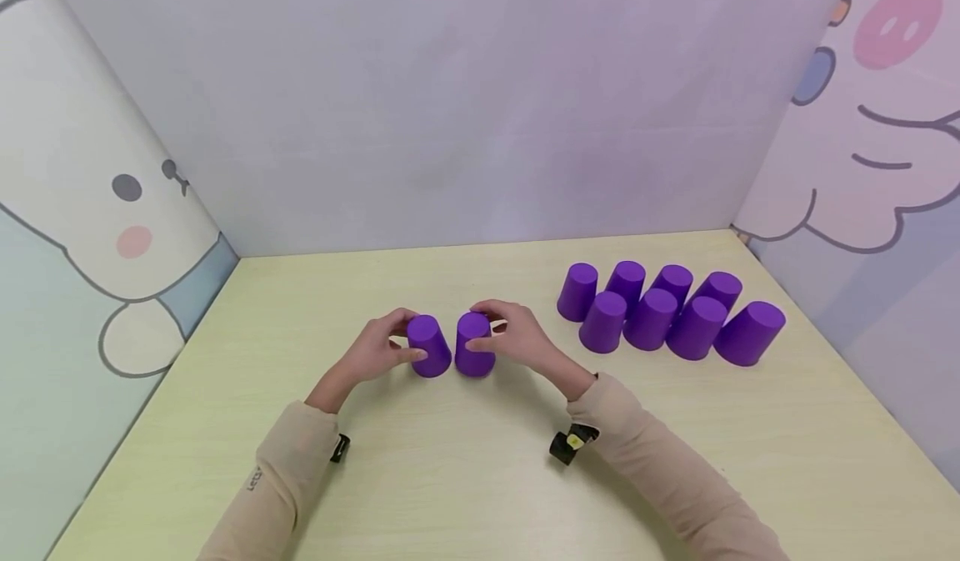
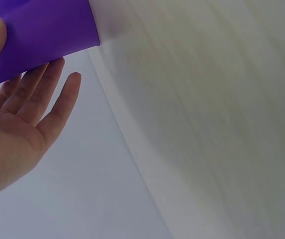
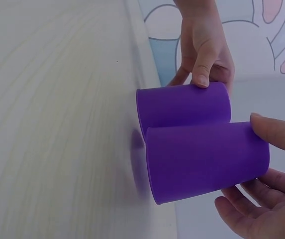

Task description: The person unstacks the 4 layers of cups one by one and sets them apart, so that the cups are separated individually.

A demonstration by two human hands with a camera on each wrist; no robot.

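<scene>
Two purple cups, mouths down, are held side by side near the middle of the table. My left hand (image 1: 381,348) grips the left purple cup (image 1: 430,347), thumb on the near side and fingers on the far side. My right hand (image 1: 519,335) holds the right purple cup (image 1: 475,346) the same way. A narrow gap parts the two cups in the head view. In the right wrist view the near cup (image 3: 207,162) overlaps the other cup (image 3: 182,107), with a shadow beside their rims. The left wrist view shows the held cup (image 2: 47,37) between thumb and fingers.
Several more purple cups (image 1: 651,319) stand mouth down in two rows at the right of the pale wooden table (image 1: 450,469). A plain wall panel (image 1: 465,127) rises behind the table, with cartoon-printed panels at both sides. Black wrist straps (image 1: 573,442) sit by the sleeves.
</scene>
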